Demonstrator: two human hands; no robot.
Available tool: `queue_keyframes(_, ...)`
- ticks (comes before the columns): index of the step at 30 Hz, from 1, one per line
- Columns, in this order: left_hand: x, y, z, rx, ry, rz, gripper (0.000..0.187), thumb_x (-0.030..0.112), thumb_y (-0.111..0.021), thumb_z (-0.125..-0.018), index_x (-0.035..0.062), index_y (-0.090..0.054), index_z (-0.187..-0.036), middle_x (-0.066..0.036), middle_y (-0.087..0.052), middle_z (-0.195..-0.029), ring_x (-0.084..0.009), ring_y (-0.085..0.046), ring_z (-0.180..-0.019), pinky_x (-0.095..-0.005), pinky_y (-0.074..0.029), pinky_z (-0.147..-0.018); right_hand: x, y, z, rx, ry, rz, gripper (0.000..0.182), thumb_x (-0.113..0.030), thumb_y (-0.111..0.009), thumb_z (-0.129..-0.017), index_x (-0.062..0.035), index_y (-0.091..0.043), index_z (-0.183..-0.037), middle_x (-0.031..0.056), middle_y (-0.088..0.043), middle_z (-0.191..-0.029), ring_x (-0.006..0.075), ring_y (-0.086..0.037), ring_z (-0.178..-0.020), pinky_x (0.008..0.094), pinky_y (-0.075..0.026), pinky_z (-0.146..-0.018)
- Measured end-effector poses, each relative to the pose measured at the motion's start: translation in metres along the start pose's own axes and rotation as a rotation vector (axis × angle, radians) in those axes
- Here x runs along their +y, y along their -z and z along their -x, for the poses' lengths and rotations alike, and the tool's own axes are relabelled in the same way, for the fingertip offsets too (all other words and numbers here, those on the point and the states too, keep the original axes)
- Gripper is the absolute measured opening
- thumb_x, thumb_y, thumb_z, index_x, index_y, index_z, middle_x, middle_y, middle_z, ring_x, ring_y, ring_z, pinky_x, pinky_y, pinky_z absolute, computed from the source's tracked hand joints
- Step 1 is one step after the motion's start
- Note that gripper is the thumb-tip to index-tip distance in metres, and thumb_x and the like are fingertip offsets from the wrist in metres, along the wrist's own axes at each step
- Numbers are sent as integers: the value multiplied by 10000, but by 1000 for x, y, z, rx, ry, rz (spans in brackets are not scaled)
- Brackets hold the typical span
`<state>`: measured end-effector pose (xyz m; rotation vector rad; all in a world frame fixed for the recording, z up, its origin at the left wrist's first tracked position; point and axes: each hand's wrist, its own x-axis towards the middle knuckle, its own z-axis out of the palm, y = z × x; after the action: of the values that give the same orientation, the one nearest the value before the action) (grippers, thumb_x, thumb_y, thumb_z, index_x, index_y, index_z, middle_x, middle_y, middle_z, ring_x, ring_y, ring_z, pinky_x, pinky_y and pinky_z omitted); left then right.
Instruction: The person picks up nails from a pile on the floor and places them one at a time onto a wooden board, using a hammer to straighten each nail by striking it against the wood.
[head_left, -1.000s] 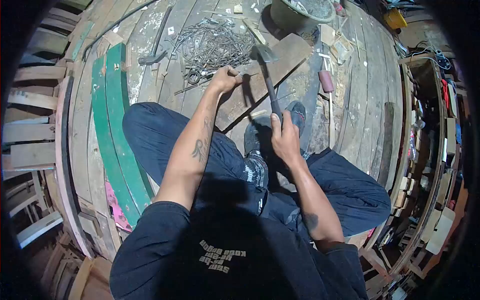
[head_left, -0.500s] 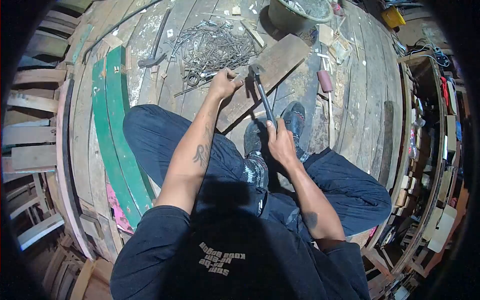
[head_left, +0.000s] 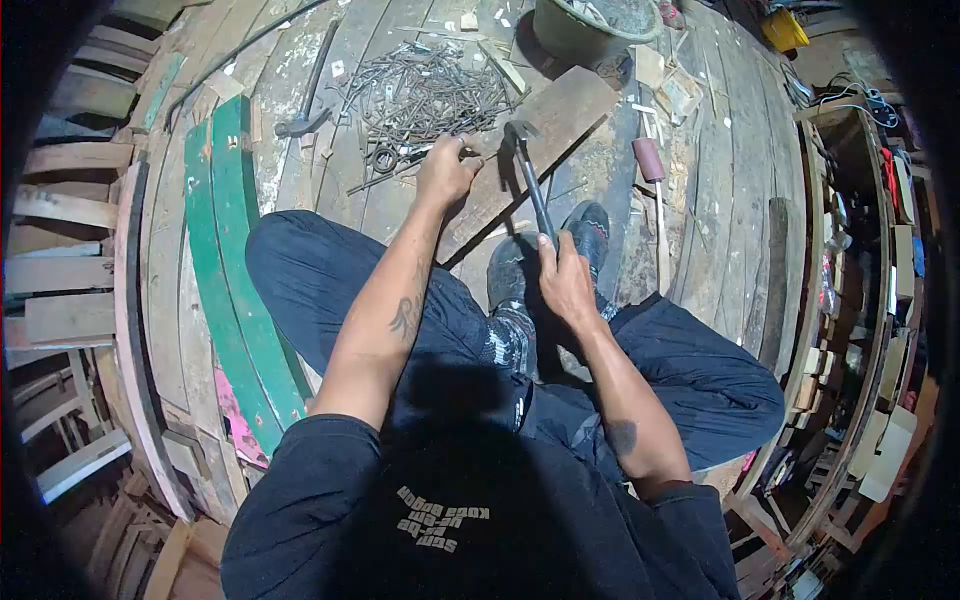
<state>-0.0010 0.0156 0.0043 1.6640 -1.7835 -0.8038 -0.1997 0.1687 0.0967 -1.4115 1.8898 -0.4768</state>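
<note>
My right hand [head_left: 567,280] grips the dark handle of a hammer [head_left: 533,190], whose head is over a wooden plank [head_left: 570,115]. The plank lies slanted on the floor in front of my boots. At the plank's left edge my left hand [head_left: 446,172] is closed in a pinch on something too small to make out, perhaps a thin nail. Just beyond it spreads a heap of nails [head_left: 430,95], with a metal ring [head_left: 383,159] at its near edge.
A second hammer [head_left: 305,122] lies left of the nails, near green boards [head_left: 236,230]. Behind the plank stands a bucket [head_left: 598,30]. A paint roller [head_left: 650,162] lies to the right, before a cluttered wooden shelf [head_left: 850,300].
The hammer head has shifted slightly right and nearer over the plank. My left hand has moved a little and turned at the plank's edge.
</note>
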Motion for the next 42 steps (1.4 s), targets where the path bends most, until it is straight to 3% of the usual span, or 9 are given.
queue_keyframes(5,9,-2,7,41,-31,-120,186,258,-777,-825,120,-784,-948,-135,-612,-1063,-335,-623,-1042,-461,-513,-882,4,-1,0,39,17,11,392,-350,-481,-1051,19,-555,-1163,393,-641,-886,583,-616,-906,605,-473,-757)
queue_keyframes(8,8,-6,7,116,-131,-220,233,217,-777,-812,7,-748,-908,-136,-631,-1041,-337,-617,-1007,-468,-513,-856,-5,5,1,56,19,-20,383,-347,-482,-1051,14,-558,-1154,390,-639,-870,580,-618,-894,604,-470,-749)
queue_keyframes(15,2,-14,7,197,-263,-244,197,180,-760,-808,-3,-736,-877,-152,-663,-985,-330,-629,-990,-466,-497,-814,-5,9,-2,74,39,-79,374,-342,-478,-1053,13,-562,-1138,382,-636,-842,577,-617,-893,600,-468,-749)
queue_keyframes(23,7,-12,7,221,-216,-317,163,193,-720,-849,63,-758,-940,-124,-619,-987,-334,-603,-996,-467,-491,-833,0,7,-2,64,0,-55,401,-365,-471,-1055,12,-570,-1145,389,-640,-889,578,-615,-922,606,-468,-774)
queue_keyframes(28,8,-17,11,262,-249,-357,199,190,-694,-864,39,-739,-984,-128,-589,-1057,-336,-580,-1027,-479,-486,-826,-3,5,-1,53,17,-32,397,-363,-472,-1055,11,-567,-1147,387,-641,-887,580,-612,-925,605,-464,-781)
queue_keyframes(30,7,-18,12,177,-188,-351,253,203,-652,-893,19,-718,-1055,-148,-561,-1162,-337,-546,-1114,-504,-460,-882,-4,3,-2,28,27,-38,392,-357,-476,-1054,11,-561,-1160,385,-641,-882,582,-610,-923,601,-462,-779)
queue_keyframes(35,1,-20,13,203,-216,-278,248,186,-623,-924,3,-691,-1077,-164,-557,-1156,-353,-556,-1102,-504,-473,-873,-2,1,-2,-5,42,-42,392,-351,-478,-1055,25,-551,-1135,391,-634,-865,583,-608,-911,602,-460,-771)
queue_keyframes(38,-3,-21,13,284,-311,-168,163,130,-626,-932,5,-663,-1029,-180,-552,-1061,-390,-592,-991,-486,-497,-855,-3,0,-2,-4,52,-29,391,-351,-477,-1055,25,-548,-1132,393,-632,-856,582,-612,-893,602,-462,-755)
queue_keyframes(42,2,-20,15,245,-283,-133,173,111,-619,-922,-23,-666,-1021,-183,-551,-1090,-373,-583,-1029,-473,-502,-867,4,-6,-7,0,71,-15,380,-342,-479,-1054,24,-545,-1133,392,-630,-842,583,-613,-880,610,-460,-739)
